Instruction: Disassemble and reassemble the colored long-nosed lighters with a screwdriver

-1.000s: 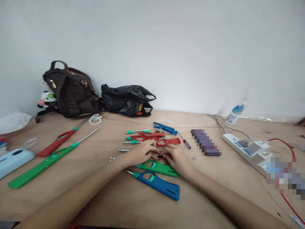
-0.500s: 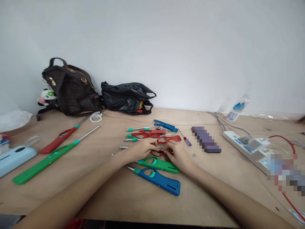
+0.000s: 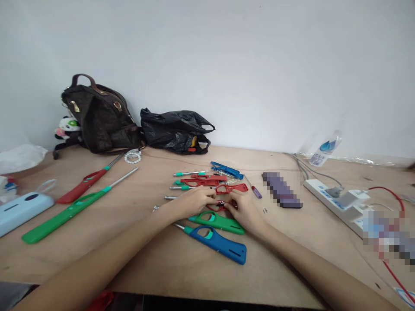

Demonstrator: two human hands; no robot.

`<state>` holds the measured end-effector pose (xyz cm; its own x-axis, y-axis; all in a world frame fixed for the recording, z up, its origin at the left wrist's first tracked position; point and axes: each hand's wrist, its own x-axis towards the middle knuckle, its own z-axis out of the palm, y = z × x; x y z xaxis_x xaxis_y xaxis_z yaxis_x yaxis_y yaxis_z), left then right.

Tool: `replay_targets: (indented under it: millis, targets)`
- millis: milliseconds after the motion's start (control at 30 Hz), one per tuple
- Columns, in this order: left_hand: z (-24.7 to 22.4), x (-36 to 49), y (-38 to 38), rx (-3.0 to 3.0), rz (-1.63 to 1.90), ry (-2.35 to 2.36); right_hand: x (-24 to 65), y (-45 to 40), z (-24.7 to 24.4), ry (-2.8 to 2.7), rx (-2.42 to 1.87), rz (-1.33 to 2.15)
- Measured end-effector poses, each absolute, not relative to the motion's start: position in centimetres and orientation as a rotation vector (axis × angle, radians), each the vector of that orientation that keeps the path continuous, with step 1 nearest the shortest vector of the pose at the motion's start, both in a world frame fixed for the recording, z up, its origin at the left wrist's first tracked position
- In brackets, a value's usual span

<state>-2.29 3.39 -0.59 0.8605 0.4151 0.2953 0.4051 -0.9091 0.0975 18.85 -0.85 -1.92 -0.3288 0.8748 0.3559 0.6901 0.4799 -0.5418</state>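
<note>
My left hand [image 3: 197, 202] and my right hand [image 3: 240, 204] meet at the middle of the table, fingers pinched around a small red lighter part [image 3: 220, 206] with a dark piece in it. The fingers hide much of that part. Just nearer to me lie a green lighter [image 3: 222, 223] and a blue lighter [image 3: 220, 245]. Beyond the hands are red half shells [image 3: 238, 188], metal tubes with teal collars [image 3: 179, 188] and a blue shell [image 3: 223, 169]. A purple-handled screwdriver [image 3: 257, 192] lies to the right, with tiny screws [image 3: 265, 211] below it.
A red lighter [image 3: 81, 189] and a long green lighter [image 3: 68, 219] lie at left beside a light-blue device [image 3: 24, 211]. A backpack [image 3: 100, 121] and black plastic bag [image 3: 173, 129] stand behind. At right are a blurred dark object [image 3: 282, 190], power strip [image 3: 333, 206] and bottle [image 3: 325, 151].
The view has shifted slightly, so the scene sits a little further right. Both hands keep their pinch on the red part, with hardly any visible movement.
</note>
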Motion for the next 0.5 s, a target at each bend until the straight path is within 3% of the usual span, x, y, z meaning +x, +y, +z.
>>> replay_targets:
  millis: [267, 500]
  targets:
    - [-0.9, -1.5, 2.5, 3.374, 0.215, 0.700, 19.0, -0.9, -1.5, -2.181, -1.278, 0.343]
    - [0.3, -2.3, 2.9, 2.897, 0.424, 0.735, 19.0, -0.9, -0.6, -2.193, -1.304, 0.487]
